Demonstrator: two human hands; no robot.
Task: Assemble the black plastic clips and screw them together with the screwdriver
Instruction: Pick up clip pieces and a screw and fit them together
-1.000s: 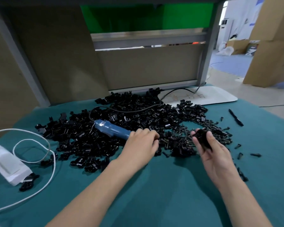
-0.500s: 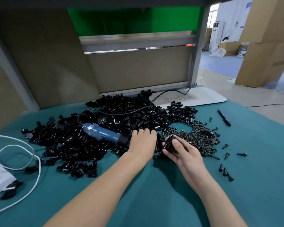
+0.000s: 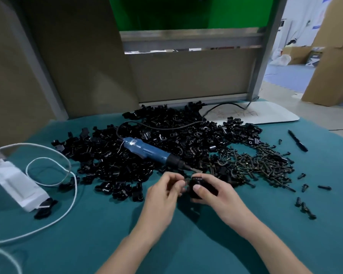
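Note:
A big heap of black plastic clips covers the middle of the teal table. A blue electric screwdriver lies on the heap, its tip pointing toward my hands. To the right lies a pile of dark screws. My right hand grips a black clip just in front of the heap, thumb on top. My left hand is right beside it, fingers curled and pinching a small piece at the clip's left side; what that piece is stays blurred.
A white power box with a looping white cable sits at the left. A black pen and several loose screws lie at the right. A white board and an upright panel frame stand behind the heap.
My left hand has left the heap near the screwdriver and come back to meet my right hand. My right hand has drawn the clip toward me.

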